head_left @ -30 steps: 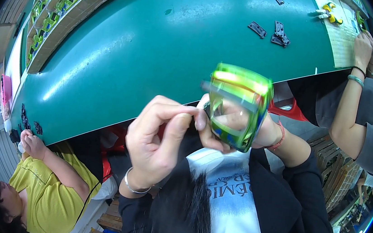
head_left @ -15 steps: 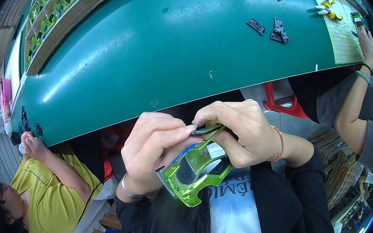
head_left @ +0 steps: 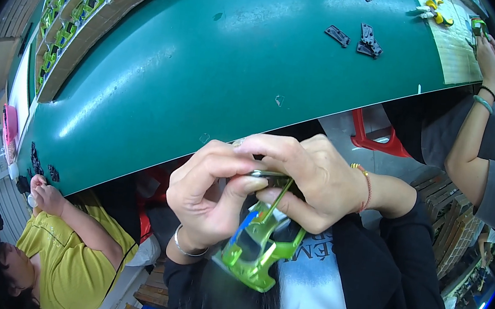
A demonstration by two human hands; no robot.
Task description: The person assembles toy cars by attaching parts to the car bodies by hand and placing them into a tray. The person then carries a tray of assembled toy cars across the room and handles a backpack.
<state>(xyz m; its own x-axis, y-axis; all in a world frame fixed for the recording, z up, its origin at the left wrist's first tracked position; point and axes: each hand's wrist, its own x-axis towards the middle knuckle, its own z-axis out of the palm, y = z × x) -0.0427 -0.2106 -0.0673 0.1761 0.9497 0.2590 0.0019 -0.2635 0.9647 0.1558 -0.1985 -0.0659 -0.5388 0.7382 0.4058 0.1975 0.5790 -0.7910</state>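
A shiny green plastic shell [head_left: 253,276], shaped like a toy car body with openings and a blue stripe, hangs tilted in front of my chest, beyond the table's near edge. My right hand [head_left: 326,184] is closed around its upper end, thumb below and fingers curled over the top. With thumb and forefinger, my left hand [head_left: 210,190] pinches a thin dark edge at that same end. Whether this edge is a separate strip or part of the shell is hidden by the fingers. A pale piece shows inside the shell, partly covered by my right thumb.
Ahead lies a green table [head_left: 208,72] bearing several black plastic parts [head_left: 368,43] and yellow-handled pliers [head_left: 437,13]. A cardboard box [head_left: 83,56] of green shells stands at far left. Co-workers sit at left, in a yellow shirt [head_left: 74,257], and at right, their hand [head_left: 490,59] holding a green piece.
The shell has turned and its lower end has swung slightly down and right. My left hand has moved a little right, its thumb now pressing the dark edge from below.
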